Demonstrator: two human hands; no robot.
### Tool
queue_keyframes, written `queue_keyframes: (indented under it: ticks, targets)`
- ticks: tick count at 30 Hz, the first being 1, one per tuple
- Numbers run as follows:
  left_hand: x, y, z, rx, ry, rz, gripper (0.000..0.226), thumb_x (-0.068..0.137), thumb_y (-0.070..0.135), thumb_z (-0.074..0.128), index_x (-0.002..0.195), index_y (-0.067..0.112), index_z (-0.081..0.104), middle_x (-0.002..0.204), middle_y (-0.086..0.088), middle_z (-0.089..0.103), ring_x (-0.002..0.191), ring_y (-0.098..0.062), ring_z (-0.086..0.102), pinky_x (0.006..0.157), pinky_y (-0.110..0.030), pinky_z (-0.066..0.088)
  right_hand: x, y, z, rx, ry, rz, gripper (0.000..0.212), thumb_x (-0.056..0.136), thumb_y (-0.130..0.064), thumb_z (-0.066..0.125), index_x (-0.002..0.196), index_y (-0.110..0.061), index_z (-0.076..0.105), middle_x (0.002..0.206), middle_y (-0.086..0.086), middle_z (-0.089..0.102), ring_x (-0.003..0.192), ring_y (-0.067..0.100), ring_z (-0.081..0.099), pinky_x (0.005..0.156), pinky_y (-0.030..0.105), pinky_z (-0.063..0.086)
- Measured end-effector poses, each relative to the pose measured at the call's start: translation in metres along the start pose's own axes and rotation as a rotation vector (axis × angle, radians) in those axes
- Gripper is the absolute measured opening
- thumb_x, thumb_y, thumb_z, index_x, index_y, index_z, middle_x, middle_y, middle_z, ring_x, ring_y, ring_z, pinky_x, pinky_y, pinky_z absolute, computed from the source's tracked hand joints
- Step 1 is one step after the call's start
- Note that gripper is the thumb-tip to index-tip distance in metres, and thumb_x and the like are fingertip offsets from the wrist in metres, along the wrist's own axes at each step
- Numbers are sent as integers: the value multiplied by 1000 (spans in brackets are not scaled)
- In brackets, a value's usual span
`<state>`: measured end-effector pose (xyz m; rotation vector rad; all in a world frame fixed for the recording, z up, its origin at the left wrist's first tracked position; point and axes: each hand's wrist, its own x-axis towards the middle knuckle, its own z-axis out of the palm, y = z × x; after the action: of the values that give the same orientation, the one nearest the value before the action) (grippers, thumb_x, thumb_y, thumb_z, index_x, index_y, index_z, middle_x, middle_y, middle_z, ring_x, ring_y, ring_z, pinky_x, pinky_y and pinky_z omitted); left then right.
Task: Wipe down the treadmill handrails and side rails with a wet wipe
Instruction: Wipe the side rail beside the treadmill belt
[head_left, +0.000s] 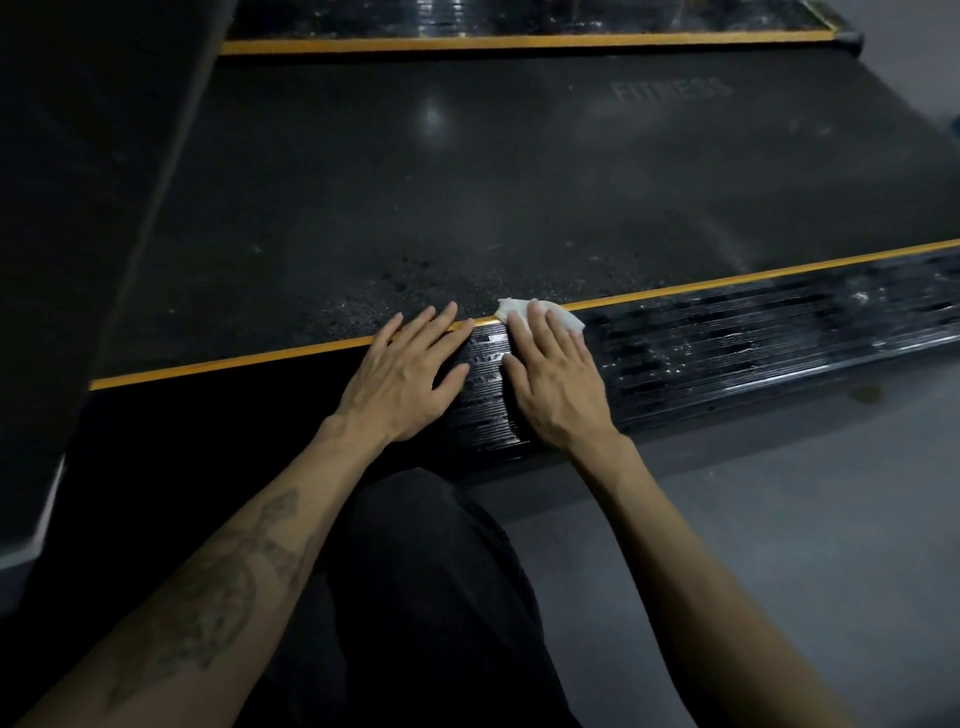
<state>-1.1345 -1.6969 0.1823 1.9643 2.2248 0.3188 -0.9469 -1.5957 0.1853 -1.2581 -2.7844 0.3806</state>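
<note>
R hand (556, 379), fingers flat, presses crumpled white wipe (540, 310) on ribbed glossy side rail (727, 348). L hand (410, 371) lies flat, fingers released, beside it.

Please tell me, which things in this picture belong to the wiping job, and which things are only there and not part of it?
Part of the job:
- wet wipe, pressed flat under the right hand
- near side rail, ribbed and black
- far side rail
- left hand, resting flat on the near rail

Only there:
- treadmill belt
- grey floor
</note>
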Motion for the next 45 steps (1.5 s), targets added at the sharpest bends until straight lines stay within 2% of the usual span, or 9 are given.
queue_keyframes:
  ticks: [4,9,16,20,26,34,38,42,45]
  targets:
    - [0,0,-1,-16,-6,-12,68,100,55,18,161,28,29,170,4,20,156,-15,18,128,-41,8,-14,-12,3,15,-7,72,86,92,-61,-5,164,-16,12,171,10,5,159,22,0,128,40,1]
    - [0,1,-1,-10,0,-13,66,101,53,21,161,28,31,170,4,22,156,-15,20,128,-42,10,-8,-11,-1,60,-16,-19,82,93,-61,-1,163,-26,22,171,5,9,158,20,4,126,37,3]
    - [-1,2,-1,7,-3,0,69,100,54,16,161,25,29,170,1,21,156,-18,19,128,-44,10,-19,-15,1,47,11,94,83,93,-60,-1,164,-20,17,171,12,8,158,27,3,128,44,5]
    - [4,4,-2,11,-38,3,74,97,56,11,162,23,27,170,0,19,157,-19,15,128,-46,9,-12,-18,1,52,-29,5,67,104,-56,17,163,-24,20,172,5,10,158,21,3,126,40,3]
    - [19,3,-6,14,-119,102,67,106,51,19,162,15,21,172,0,12,158,-15,9,129,-39,3,-22,-10,0,58,19,115,85,91,-58,-3,164,-19,16,172,6,5,158,19,1,126,38,1]
    - [34,7,-8,-6,-158,96,61,109,44,29,165,22,14,172,4,10,158,-13,7,128,-37,2,-13,-6,-6,47,-67,53,61,109,-49,23,164,-25,11,172,1,-1,158,17,-6,126,37,-2]
    - [39,3,-9,-1,-187,98,62,109,47,28,165,25,13,172,4,7,158,-13,5,128,-38,2,-31,-7,-11,53,-70,174,66,108,-51,22,165,-21,7,171,5,-6,158,19,-9,127,39,-4]
    - [45,5,-5,-53,-154,98,60,109,43,33,164,23,18,172,4,11,158,-14,7,128,-36,4,-30,-19,-13,113,-143,120,75,101,-62,12,165,-23,6,171,1,-8,157,17,-11,126,38,-6]
    - [47,5,-4,-70,-145,108,59,109,42,34,164,24,19,171,4,11,158,-14,7,128,-36,3,-19,-8,-19,84,-149,113,65,108,-52,23,165,-24,8,172,1,-5,158,17,-8,126,38,-5]
